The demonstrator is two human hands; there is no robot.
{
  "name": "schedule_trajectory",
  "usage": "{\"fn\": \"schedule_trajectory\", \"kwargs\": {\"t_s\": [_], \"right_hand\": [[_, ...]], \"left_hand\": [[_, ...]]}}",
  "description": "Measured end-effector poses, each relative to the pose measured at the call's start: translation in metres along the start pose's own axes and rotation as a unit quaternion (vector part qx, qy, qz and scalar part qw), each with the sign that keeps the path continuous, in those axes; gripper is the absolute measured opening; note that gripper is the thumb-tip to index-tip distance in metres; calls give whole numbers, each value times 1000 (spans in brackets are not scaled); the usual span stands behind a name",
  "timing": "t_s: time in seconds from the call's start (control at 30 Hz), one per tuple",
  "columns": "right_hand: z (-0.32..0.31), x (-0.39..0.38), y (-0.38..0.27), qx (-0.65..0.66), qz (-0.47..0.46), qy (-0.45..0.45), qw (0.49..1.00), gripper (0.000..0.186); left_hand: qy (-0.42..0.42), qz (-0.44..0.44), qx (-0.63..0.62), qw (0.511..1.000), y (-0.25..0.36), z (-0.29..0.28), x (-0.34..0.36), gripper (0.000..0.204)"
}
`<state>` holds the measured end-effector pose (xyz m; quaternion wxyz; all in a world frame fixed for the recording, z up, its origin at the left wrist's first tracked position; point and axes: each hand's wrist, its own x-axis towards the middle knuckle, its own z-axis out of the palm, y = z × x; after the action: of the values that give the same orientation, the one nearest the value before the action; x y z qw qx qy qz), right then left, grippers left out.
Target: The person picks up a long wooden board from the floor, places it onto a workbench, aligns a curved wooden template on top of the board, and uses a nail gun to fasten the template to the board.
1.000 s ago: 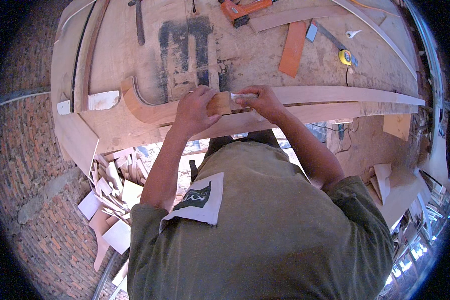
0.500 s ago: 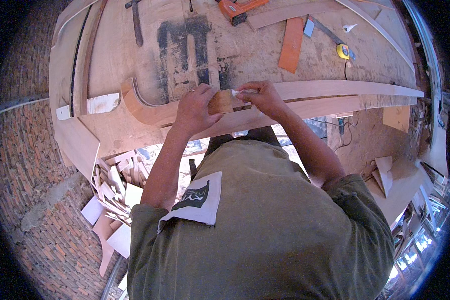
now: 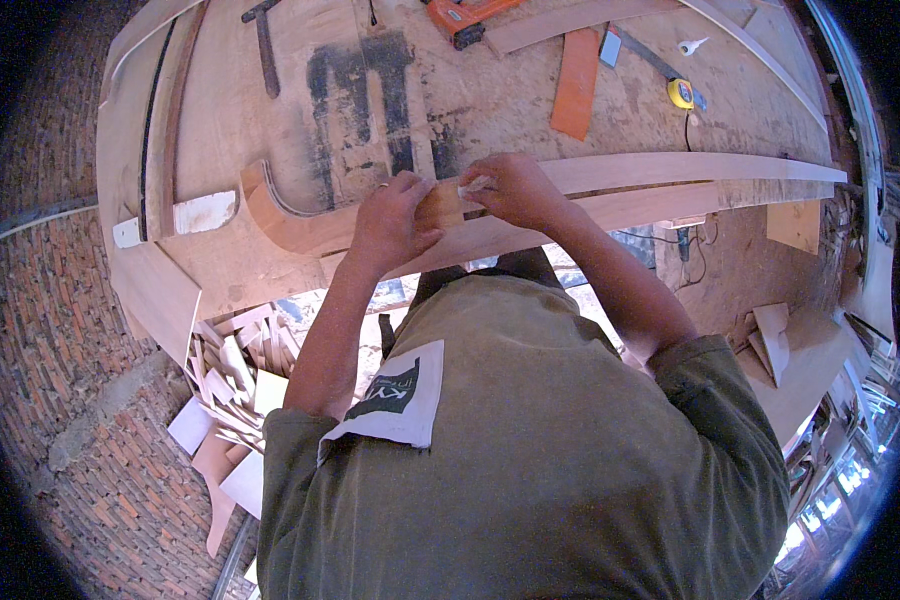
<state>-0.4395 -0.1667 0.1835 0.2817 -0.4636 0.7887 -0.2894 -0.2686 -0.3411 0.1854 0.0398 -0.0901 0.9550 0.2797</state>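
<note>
A curved wooden piece (image 3: 305,230), hooked at its left end, lies along the near edge of the workbench. My left hand (image 3: 392,218) is closed over it, thumb on the near side and fingers on the far side. Beside the left fingers sits a short yellowish-brown wooden block (image 3: 438,207). At the block's right end my right hand (image 3: 518,190) pinches a small white object (image 3: 478,184), mostly covered by the fingers, so its kind is unclear. A long pale wooden strip (image 3: 670,173) runs right from under the right hand, with another strip (image 3: 610,215) on its near side.
Farther back on the bench lie a hammer (image 3: 263,45), an orange power tool (image 3: 462,22), an orange flat piece (image 3: 576,85), a yellow tape measure (image 3: 680,93) and a small white nozzled bottle (image 3: 691,47). Wood offcuts (image 3: 232,375) pile up below left, near a brick wall (image 3: 40,330).
My right hand has shifted slightly left, its fingers curling more over the white object. My left hand stays on the wood. The whole view has tilted a little.
</note>
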Motion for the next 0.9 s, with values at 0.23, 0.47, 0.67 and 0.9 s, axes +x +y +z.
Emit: {"fn": "schedule_trajectory", "kwargs": {"t_s": [0.23,0.47,0.67,0.9], "right_hand": [[-6,-4,-1,53,58,15,997,20],[9,-2,1,1,-30,55,998,21],[10,-10,2,35,17,20,999,21],[19,-7,6,49,33,69,996,19]], "left_hand": [[3,2,-2,1000,-4,8,-1,65],[-13,-7,-27,1000,-2,4,0,68],[1,-14,-24,1000,0,5,-3,68],[-4,-13,-27,1000,-1,4,-2,69]]}}
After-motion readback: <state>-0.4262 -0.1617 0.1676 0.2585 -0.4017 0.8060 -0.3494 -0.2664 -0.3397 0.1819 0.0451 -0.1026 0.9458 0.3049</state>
